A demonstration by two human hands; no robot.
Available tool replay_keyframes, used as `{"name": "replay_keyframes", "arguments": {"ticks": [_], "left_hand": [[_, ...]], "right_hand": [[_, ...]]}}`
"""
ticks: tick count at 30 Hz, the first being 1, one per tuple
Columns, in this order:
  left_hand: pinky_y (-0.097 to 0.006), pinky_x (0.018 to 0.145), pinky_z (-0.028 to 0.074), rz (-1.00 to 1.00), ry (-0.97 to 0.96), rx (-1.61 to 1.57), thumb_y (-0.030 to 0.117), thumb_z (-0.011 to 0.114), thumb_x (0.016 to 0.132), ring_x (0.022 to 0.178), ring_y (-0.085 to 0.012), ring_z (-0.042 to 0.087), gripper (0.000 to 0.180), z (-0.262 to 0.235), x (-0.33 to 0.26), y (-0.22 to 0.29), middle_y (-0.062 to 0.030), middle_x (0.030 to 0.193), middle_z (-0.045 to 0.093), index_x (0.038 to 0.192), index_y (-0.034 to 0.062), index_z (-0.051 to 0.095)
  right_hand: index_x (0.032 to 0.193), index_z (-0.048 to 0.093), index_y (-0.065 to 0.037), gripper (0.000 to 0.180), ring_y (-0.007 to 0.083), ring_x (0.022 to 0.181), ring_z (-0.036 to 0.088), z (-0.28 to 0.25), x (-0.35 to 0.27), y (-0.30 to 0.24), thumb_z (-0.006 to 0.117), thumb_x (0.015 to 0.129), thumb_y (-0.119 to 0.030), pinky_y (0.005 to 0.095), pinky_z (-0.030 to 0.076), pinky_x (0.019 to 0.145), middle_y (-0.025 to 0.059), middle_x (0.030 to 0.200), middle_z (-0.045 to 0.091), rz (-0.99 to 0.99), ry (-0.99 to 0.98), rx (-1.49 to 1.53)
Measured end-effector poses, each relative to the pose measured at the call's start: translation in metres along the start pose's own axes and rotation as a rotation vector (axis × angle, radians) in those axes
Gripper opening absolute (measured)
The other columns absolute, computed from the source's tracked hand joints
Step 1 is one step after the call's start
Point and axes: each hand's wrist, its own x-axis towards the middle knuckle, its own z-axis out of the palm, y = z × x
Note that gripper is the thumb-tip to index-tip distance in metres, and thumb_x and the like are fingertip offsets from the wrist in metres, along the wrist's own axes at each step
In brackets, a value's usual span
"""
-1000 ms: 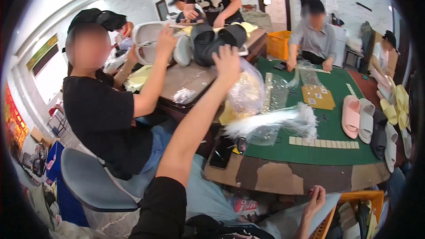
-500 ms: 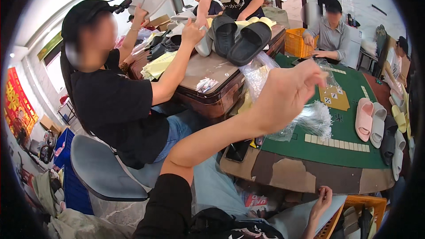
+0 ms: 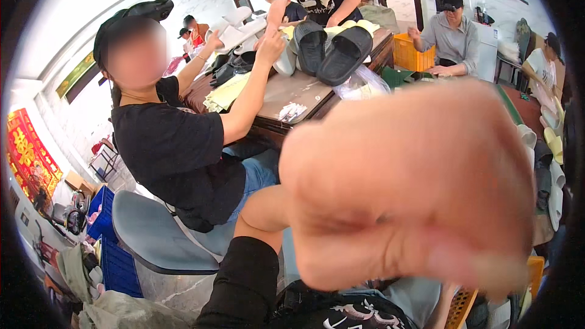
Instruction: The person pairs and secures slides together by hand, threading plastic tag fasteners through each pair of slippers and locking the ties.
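Note:
My left hand is raised very close in front, large and blurred, hiding most of the green-topped table behind it. Its fingers look bent toward the palm, but the smear leaves their closure unclear, and no held object shows. Of my right arm only a strip of forearm appears low at the right; its hand is hidden behind my left hand. Beyond my left hand, a pair of black slide slippers lies on the brown table. Light and dark slippers line the right edge of the green-topped table.
On my left a person in black sits on a grey chair, reaching over the brown table. Others sit or stand beyond. An orange crate with slippers is at lower right; blue crates stand at left.
My left hand has come much nearer, now covering the cards, tiles and plastic strings. My right hand has passed from sight. The person at left has lowered the pale slippers toward the brown table.

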Motion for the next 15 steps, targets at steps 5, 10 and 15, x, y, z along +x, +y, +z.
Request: {"name": "replay_keyframes", "arguments": {"ticks": [5,10,15], "left_hand": [[-0.023,0.045,0.037,0.014,-0.072,-0.08,0.003,0.046,0.088,0.043,-0.0082,0.047,0.014,0.021,-0.013,0.005,0.0005,0.056,0.052,0.097,0.0072,0.056],[-0.024,0.045,0.037,0.026,-0.095,-0.14,0.004,0.046,0.088,0.043,-0.0085,0.047,0.015,0.034,-0.021,0.004,0.0003,0.057,0.052,0.098,0.0083,0.055],[-0.024,0.045,0.037,0.018,-0.091,-0.169,0.004,0.046,0.087,0.043,-0.0088,0.046,0.016,0.04,-0.027,0.005,0.0001,0.058,0.053,0.1,0.0094,0.054]], "right_hand": [[0.091,0.055,0.001,0.011,0.0141,0.072,0.049,-0.002,0.0,-0.014,0.048,0.092,-0.008,0.0269,0.041,0.065,0.006,0.08,0.053,0.099,-0.029,0.03],[0.091,0.055,0.001,0.009,0.0136,0.071,0.048,-0.003,-0.001,-0.021,0.049,0.091,-0.007,0.0262,0.041,0.064,0.0061,0.079,0.053,0.004,-0.017,0.115],[0.091,0.055,0.001,0.008,0.0131,0.071,0.048,-0.004,-0.001,-0.02,0.049,0.091,-0.004,0.025,0.04,0.064,0.0063,0.079,0.053,-0.03,-0.042,0.127]]}}
